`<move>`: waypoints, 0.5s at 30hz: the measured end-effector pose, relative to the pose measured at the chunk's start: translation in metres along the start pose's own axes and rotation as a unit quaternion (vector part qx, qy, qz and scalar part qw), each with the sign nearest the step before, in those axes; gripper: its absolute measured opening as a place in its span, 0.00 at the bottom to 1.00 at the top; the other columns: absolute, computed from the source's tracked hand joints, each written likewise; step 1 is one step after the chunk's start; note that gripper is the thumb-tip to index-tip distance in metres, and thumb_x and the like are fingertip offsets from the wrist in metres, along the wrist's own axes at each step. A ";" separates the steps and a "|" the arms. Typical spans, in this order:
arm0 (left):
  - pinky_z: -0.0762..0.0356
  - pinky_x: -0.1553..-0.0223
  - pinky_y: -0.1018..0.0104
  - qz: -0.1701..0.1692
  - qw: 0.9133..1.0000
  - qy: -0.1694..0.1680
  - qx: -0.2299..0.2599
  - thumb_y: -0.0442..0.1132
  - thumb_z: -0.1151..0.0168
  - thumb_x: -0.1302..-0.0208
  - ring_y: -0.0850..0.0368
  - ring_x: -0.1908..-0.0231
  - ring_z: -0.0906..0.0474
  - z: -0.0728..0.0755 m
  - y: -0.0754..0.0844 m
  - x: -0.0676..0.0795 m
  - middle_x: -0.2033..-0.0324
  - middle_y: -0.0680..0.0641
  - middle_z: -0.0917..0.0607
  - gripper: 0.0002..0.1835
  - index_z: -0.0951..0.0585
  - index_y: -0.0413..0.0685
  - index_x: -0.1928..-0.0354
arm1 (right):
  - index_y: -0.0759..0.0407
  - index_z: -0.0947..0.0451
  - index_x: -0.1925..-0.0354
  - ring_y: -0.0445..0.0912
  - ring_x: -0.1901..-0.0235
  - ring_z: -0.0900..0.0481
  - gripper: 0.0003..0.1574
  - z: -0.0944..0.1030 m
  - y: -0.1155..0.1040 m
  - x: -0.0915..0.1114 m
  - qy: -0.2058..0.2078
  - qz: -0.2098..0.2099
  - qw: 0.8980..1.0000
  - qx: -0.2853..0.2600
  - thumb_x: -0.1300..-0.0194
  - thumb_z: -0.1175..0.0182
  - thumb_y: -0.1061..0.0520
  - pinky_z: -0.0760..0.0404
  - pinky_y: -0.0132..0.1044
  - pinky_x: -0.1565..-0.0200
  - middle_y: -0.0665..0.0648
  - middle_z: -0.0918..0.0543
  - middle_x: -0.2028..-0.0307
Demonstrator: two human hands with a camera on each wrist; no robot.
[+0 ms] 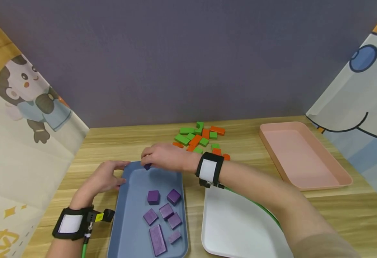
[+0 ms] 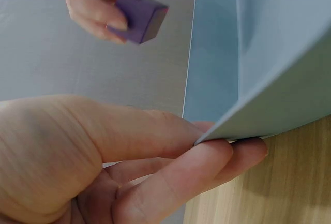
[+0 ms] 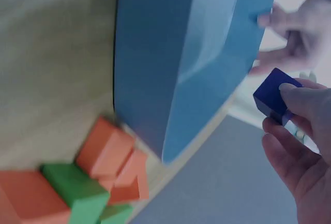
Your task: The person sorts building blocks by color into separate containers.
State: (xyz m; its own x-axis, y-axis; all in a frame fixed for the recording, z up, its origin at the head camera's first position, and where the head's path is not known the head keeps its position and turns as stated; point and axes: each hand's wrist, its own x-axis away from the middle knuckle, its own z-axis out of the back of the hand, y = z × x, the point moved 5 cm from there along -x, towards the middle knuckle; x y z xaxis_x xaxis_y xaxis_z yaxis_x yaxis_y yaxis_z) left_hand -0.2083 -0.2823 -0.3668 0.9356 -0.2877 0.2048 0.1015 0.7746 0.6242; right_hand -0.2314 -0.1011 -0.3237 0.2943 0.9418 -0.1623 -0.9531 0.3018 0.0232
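My right hand [image 1: 167, 157] is over the far end of the blue tray [image 1: 131, 222], pinching a purple cube [image 3: 270, 95] between thumb and fingers. That cube is mostly hidden behind the fingers in the head view. At the tray's far left corner, my left hand [image 1: 102, 177] grips the rim, thumb on one side and fingers on the other in the left wrist view. Inside the tray lie several purple blocks [image 1: 157, 240], mostly cubes, plus a longer bar nearer the front.
Green blocks [image 1: 187, 131] and orange blocks [image 1: 217, 130] lie loosely piled beyond my right forearm. A white tray [image 1: 240, 225] sits right of the blue one, partly under that forearm. Farther right is a pink tray [image 1: 307, 157]. A dark wall [image 1: 188, 64] stands behind the table.
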 end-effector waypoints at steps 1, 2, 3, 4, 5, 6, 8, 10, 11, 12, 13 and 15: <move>0.18 0.74 0.64 0.000 1.000 0.000 -0.002 0.27 0.36 0.45 0.57 0.77 0.17 0.000 0.000 0.000 0.44 0.24 0.26 0.32 0.31 0.32 0.35 | 0.47 0.18 0.49 0.40 0.49 0.23 0.15 -0.002 -0.004 0.001 -0.008 0.003 1.000 0.001 0.33 0.43 0.54 0.25 0.27 0.45 0.48 0.19 0.47; 0.18 0.74 0.64 -0.001 1.000 0.000 -0.004 0.27 0.36 0.44 0.57 0.77 0.17 0.000 0.000 -0.001 0.44 0.24 0.26 0.32 0.31 0.32 0.35 | 0.47 0.18 0.49 0.40 0.49 0.23 0.15 -0.005 -0.007 0.002 -0.016 0.007 1.000 0.001 0.33 0.43 0.53 0.25 0.27 0.45 0.48 0.19 0.47; 0.18 0.74 0.65 -0.001 1.000 0.001 -0.006 0.27 0.36 0.44 0.58 0.78 0.17 0.000 0.000 -0.001 0.44 0.24 0.26 0.32 0.31 0.32 0.35 | 0.47 0.18 0.49 0.40 0.49 0.23 0.15 -0.007 -0.010 0.003 -0.024 0.011 1.000 0.000 0.33 0.43 0.53 0.25 0.27 0.45 0.48 0.19 0.48; 0.19 0.74 0.65 -0.001 1.000 0.001 -0.007 0.27 0.36 0.44 0.58 0.78 0.17 0.000 0.000 -0.001 0.44 0.24 0.26 0.32 0.31 0.32 0.35 | 0.47 0.18 0.49 0.40 0.50 0.23 0.15 -0.009 -0.013 0.004 -0.032 0.014 0.999 0.001 0.33 0.43 0.52 0.25 0.26 0.45 0.48 0.19 0.48; 0.19 0.75 0.65 -0.002 1.000 0.001 -0.008 0.27 0.37 0.44 0.58 0.78 0.17 0.000 0.000 -0.001 0.44 0.24 0.26 0.32 0.31 0.32 0.35 | 0.47 0.18 0.50 0.40 0.50 0.23 0.15 -0.011 -0.016 0.005 -0.039 0.018 0.999 0.002 0.32 0.44 0.52 0.25 0.26 0.46 0.48 0.19 0.48; 0.19 0.75 0.65 -0.005 1.000 0.002 -0.011 0.27 0.37 0.44 0.58 0.79 0.18 0.000 0.000 -0.001 0.44 0.24 0.26 0.32 0.31 0.31 0.35 | 0.47 0.18 0.50 0.39 0.51 0.23 0.14 -0.013 -0.018 0.006 -0.046 0.021 0.999 0.003 0.32 0.44 0.52 0.25 0.26 0.47 0.48 0.19 0.49; 0.20 0.75 0.66 -0.006 1.000 0.003 -0.013 0.27 0.37 0.45 0.58 0.79 0.18 0.000 0.000 -0.001 0.44 0.24 0.25 0.32 0.31 0.31 0.35 | 0.46 0.18 0.50 0.39 0.53 0.23 0.15 -0.017 -0.020 0.008 -0.056 0.023 0.998 0.008 0.32 0.44 0.52 0.24 0.25 0.48 0.48 0.19 0.50; 0.20 0.76 0.66 -0.006 1.000 0.004 -0.011 0.27 0.37 0.45 0.58 0.79 0.18 0.001 0.000 -0.002 0.44 0.24 0.25 0.32 0.31 0.31 0.35 | 0.46 0.19 0.48 0.39 0.54 0.22 0.15 -0.020 -0.022 0.009 -0.065 0.021 0.998 0.014 0.32 0.44 0.52 0.24 0.25 0.49 0.48 0.19 0.51; 0.20 0.76 0.66 -0.006 1.000 0.004 -0.011 0.27 0.37 0.45 0.58 0.79 0.18 0.001 0.000 -0.002 0.44 0.24 0.25 0.32 0.31 0.32 0.35 | 0.46 0.19 0.47 0.39 0.55 0.22 0.16 -0.021 -0.022 0.009 -0.070 0.018 0.997 0.016 0.32 0.44 0.52 0.24 0.25 0.50 0.48 0.19 0.51; 0.20 0.75 0.66 -0.005 1.000 0.004 -0.010 0.27 0.37 0.45 0.58 0.79 0.18 0.001 0.000 -0.002 0.44 0.24 0.26 0.32 0.31 0.32 0.35 | 0.46 0.20 0.46 0.39 0.55 0.22 0.17 -0.022 -0.022 0.010 -0.075 0.016 0.997 0.019 0.32 0.44 0.52 0.23 0.26 0.50 0.48 0.19 0.51; 0.20 0.75 0.66 -0.004 1.000 0.004 -0.010 0.27 0.36 0.45 0.58 0.79 0.18 0.001 0.000 -0.002 0.44 0.24 0.26 0.32 0.31 0.32 0.35 | 0.47 0.21 0.45 0.39 0.56 0.22 0.18 -0.024 -0.022 0.010 -0.081 0.014 0.996 0.021 0.32 0.43 0.52 0.23 0.26 0.51 0.48 0.19 0.51; 0.20 0.75 0.66 -0.004 1.000 0.003 -0.011 0.27 0.36 0.45 0.58 0.79 0.18 0.001 -0.001 -0.002 0.44 0.23 0.26 0.32 0.31 0.32 0.35 | 0.47 0.22 0.44 0.38 0.58 0.21 0.19 -0.026 -0.023 0.011 -0.090 0.010 0.996 0.020 0.32 0.43 0.52 0.22 0.26 0.52 0.48 0.18 0.52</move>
State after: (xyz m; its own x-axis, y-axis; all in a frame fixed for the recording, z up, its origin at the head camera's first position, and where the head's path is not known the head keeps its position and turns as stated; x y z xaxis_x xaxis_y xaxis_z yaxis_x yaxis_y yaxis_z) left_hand -0.2106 -0.2830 -0.3667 0.9365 -0.2910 0.1957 0.1165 0.7845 0.6091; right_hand -0.2084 -0.1017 -0.3513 0.2872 0.9577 0.0177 -0.9562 0.2856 0.0640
